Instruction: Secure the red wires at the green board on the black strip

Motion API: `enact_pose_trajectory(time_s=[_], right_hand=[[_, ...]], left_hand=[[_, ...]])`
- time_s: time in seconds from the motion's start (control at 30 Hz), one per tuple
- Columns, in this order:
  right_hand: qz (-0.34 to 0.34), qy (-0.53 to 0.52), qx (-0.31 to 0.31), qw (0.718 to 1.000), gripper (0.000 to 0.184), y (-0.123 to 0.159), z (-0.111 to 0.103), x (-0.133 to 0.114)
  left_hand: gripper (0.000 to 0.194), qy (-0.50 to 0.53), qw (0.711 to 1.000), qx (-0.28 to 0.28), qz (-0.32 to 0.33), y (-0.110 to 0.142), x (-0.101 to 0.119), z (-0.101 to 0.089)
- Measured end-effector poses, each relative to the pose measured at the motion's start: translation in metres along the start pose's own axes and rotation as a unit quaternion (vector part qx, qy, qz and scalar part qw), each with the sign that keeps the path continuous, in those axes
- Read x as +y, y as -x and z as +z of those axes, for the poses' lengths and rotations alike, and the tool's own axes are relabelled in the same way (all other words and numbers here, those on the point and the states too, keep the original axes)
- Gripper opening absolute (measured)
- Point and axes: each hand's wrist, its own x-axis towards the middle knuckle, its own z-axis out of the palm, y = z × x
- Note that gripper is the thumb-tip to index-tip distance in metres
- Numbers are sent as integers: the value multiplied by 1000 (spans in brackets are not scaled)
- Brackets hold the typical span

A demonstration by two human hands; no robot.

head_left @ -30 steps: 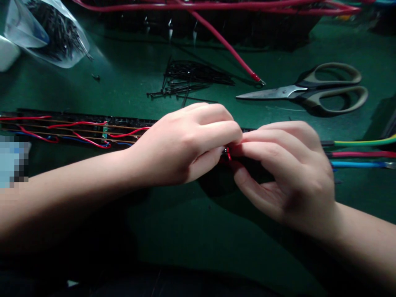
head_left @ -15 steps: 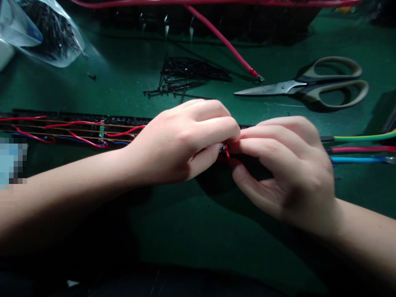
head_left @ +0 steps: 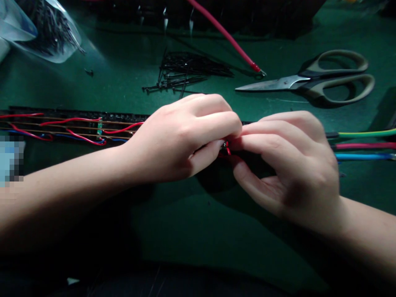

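Observation:
A long black strip (head_left: 68, 112) with red and blue wires, thin brown lines and a small green board (head_left: 99, 128) runs sideways beneath my hands. My left hand (head_left: 188, 136) is closed over its middle, thumb and fingers pinched on the strip and hiding much of it. Just right of that thumb a short red wire (head_left: 228, 149) pokes out. My right hand (head_left: 297, 161) has its fingertips at this red wire, index finger and thumb closed about it; their exact contact is partly hidden. Past the right hand come a green-yellow cable (head_left: 368, 134), a red cable (head_left: 368, 145) and a blue cable (head_left: 368, 156).
Scissors (head_left: 297, 82) lie on the green table (head_left: 185, 231) beyond my right hand. A pile of black cable ties (head_left: 192, 66) sits behind my hands. A clear bag (head_left: 58, 33) of black ties is at the far left. A thick red cable (head_left: 229, 37) ends near the scissors.
The view has shifted slightly, so most things appear a little higher. Both hands keep nearly the same grip and place on the strip and red wire.

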Motion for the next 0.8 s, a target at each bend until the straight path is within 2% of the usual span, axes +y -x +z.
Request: enact_pose_trajectory(time_s=[0.4, 0.8], right_hand=[[-8, -6, -40, 999, 21, -1, -6, 1], [-22, -9, -19, 1000, 20, -1, -4, 2]], left_hand=[[23, -1, 1000, 11, 15, 0, -1, 1], [23, -2, 1000, 2, 3, -1, 0, 0]])
